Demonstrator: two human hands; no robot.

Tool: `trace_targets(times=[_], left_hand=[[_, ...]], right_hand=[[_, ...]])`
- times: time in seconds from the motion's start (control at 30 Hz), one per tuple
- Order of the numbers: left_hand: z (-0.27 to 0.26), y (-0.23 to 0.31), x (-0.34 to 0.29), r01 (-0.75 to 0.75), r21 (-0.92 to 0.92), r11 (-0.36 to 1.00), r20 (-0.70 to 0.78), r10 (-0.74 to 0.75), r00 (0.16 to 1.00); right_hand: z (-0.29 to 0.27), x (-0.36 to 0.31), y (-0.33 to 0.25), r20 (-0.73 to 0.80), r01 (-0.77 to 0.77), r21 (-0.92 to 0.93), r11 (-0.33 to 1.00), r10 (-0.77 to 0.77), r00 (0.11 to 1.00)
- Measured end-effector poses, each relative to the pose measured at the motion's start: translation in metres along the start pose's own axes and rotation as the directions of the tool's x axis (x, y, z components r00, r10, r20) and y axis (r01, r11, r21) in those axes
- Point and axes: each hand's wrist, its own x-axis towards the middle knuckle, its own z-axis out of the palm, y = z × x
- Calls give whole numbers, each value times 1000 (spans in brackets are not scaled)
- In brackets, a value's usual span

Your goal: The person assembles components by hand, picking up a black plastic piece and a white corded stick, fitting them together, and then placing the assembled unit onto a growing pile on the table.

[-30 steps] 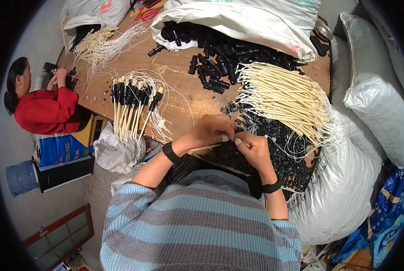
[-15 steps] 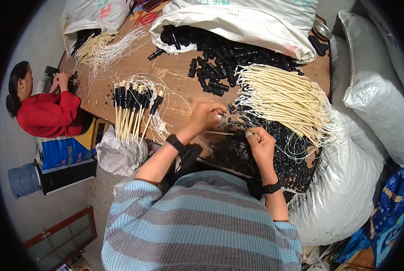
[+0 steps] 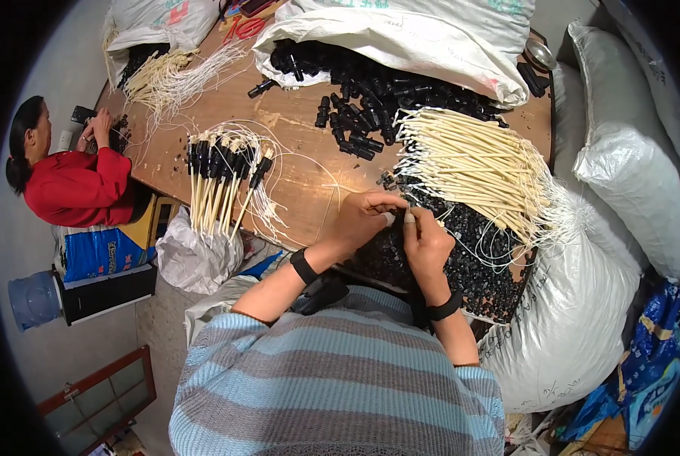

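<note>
Over the heap of small black parts (image 3: pixel 480 266), my two hands meet with fingertips nearly touching. My left hand (image 3: pixel 366 220) is closed in a pinch; whatever it grips is hidden. My right hand (image 3: pixel 427 242) is also pinched, around a dark piece that looks like a black plastic fitting, mostly covered by the fingers. Just beyond lies a large bundle of cream rods (image 3: pixel 473 171) with white cords. Left of my hands, a bunch of cream rods with black fittings (image 3: pixel 226 163) hangs over the table's near edge.
At the back, a white woven sack (image 3: pixel 401 38) spills black tubular fittings (image 3: pixel 355 125) onto the brown table (image 3: pixel 294 152). Full sacks (image 3: pixel 621 137) crowd the right side. A co-worker in red (image 3: pixel 82 182) sits at the far left, hands near another parts pile.
My left hand has moved right and now meets my right hand, which has shifted slightly left and up. The rod that showed between them is now hidden.
</note>
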Motion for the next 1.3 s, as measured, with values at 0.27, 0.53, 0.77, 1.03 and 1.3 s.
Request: trace_targets(times=[0.27,0.53,0.77,1.03,1.3], left_hand=[[-1,0,2,105,98,990,-44,-101,994],[-11,12,10,-508,540,671,139,524,840],[-20,8,7,-356,536,766,277,239,931],[-4,20,-3,-409,787,461,256,358,898],[-37,22,-14,-469,812,346,293,454,842]], right_hand=[[0,-4,-5,7,189,-89,978,-189,982],[-19,1,0,405,-495,748,443,286,868],[-35,9,0,393,-459,655,601,248,886],[-29,15,-10,400,-381,187,905,284,871],[-9,18,-33,323,-186,260,948,96,942]])
